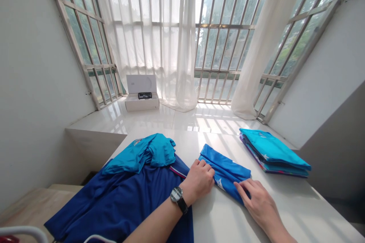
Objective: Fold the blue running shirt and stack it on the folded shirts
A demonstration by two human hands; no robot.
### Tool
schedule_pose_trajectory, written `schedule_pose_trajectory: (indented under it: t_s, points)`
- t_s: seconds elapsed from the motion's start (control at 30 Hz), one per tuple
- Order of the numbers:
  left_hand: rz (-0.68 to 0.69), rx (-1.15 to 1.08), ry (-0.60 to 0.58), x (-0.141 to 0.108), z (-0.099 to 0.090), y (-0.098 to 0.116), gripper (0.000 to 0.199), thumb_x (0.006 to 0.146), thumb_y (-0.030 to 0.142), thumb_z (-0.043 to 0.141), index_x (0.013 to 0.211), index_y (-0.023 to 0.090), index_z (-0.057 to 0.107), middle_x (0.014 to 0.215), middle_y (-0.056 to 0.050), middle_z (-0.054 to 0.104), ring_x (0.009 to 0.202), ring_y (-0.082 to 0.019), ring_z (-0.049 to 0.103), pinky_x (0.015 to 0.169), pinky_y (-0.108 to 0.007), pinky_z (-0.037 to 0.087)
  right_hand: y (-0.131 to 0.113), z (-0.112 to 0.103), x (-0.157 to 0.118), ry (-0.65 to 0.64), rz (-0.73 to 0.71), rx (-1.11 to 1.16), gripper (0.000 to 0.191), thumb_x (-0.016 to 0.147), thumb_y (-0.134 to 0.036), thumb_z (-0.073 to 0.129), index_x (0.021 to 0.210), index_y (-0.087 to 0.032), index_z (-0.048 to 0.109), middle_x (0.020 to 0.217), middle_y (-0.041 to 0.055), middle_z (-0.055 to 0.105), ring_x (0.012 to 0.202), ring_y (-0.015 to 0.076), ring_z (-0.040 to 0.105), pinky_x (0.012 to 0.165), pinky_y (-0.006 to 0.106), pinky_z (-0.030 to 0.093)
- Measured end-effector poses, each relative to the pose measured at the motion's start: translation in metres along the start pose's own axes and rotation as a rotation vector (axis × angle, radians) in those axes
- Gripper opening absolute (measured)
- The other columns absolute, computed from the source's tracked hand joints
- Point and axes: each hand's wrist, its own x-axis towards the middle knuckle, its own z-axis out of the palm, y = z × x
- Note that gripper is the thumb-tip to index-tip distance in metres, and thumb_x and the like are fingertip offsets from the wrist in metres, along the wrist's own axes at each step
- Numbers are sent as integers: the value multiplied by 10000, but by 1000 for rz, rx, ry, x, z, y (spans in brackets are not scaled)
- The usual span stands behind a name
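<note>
A folded blue garment [225,165] with a white printed motif lies as a narrow strip on the white table [219,216]. My left hand [199,179], with a watch [177,194] on its wrist, has its curled fingers gripping the strip's left end. At the right end, my right hand [258,196] pinches the near edge between thumb and fingers. Part of the cloth is hidden beneath both hands. Left of them, a rumpled teal garment [151,153] rests on a spread dark blue garment [119,197] with red and white trim.
A stack of folded clothes [270,150], teal on top, sits at the table's right. On the window sill behind stands an open white box [142,103] with a black phone-like device [145,95] on it. White curtains [185,64] hang before the barred window.
</note>
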Motion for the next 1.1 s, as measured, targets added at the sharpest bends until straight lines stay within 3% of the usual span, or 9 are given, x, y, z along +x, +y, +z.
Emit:
schedule_pose_trajectory:
  t_s: [0.13,0.3,0.37,0.43,0.53,0.67,0.77,0.93,1.1]
  points:
    - [-107,-34,26,1,4,-3,279,1029,318,404,970,174,635,1023,-95,684,1023,-266,557,928,-422,402,-45,-1,-12,-114,-12,67,543,974,-620,403,676,-248,664,789,73,671,818,262,606,802,405,493]
    - [-187,-83,22,-3,5,-9,246,988,356,491,1112,181,613,1225,-90,655,1148,-290,542,1008,-450,394,-97,-19,-10,-442,-159,413,405,1015,-524,406,1042,-277,727,1047,55,719,966,207,653,890,316,529]
    - [-173,-92,18,-5,4,-11,264,978,348,509,1168,189,600,1305,-93,620,1203,-293,523,1044,-457,381,-95,-25,-4,-436,-189,485,382,1014,-502,422,1104,-262,706,1090,69,713,997,206,656,914,312,527]
    - [-160,-104,24,-6,1,-12,264,969,353,528,1168,199,610,1315,-95,608,1215,-290,521,1052,-446,383,-81,-24,1,-326,-167,484,375,1010,-486,427,1051,-239,706,1061,87,709,981,214,660,900,320,531]
    - [-146,-134,-29,-9,-6,-13,219,949,370,563,1062,204,647,1130,-84,662,1074,-265,595,964,-399,447,-54,-14,4,-186,-115,396,340,982,-478,471,965,-228,701,988,92,699,914,221,666,843,329,547]
    - [-94,-147,-164,-14,-13,-12,209,929,408,591,973,217,666,990,-59,674,937,-243,639,882,-378,476,-35,3,-3,-147,-113,292,300,966,-451,494,968,-240,708,995,94,695,923,234,672,839,344,562]
    - [-63,-116,-158,-19,-14,-10,223,946,404,571,1045,226,661,1085,-65,676,1014,-257,626,947,-420,449,-31,11,-6,-82,-118,229,301,967,-448,490,980,-247,713,1011,96,696,942,241,674,852,353,562]
    - [-42,-64,-13,-21,-3,-8,307,1019,376,465,1275,236,562,1384,-81,575,1274,-291,495,1124,-532,296,-32,15,1,-16,-66,104,337,973,-467,463,948,-232,703,980,94,698,923,259,665,846,391,538]
    - [-132,21,30,-12,1,-12,259,991,378,542,1175,213,618,1341,-112,585,1296,-305,464,1126,-508,302,-51,11,4,-86,-13,40,367,975,-490,448,880,-236,697,898,71,700,827,246,675,750,355,502]
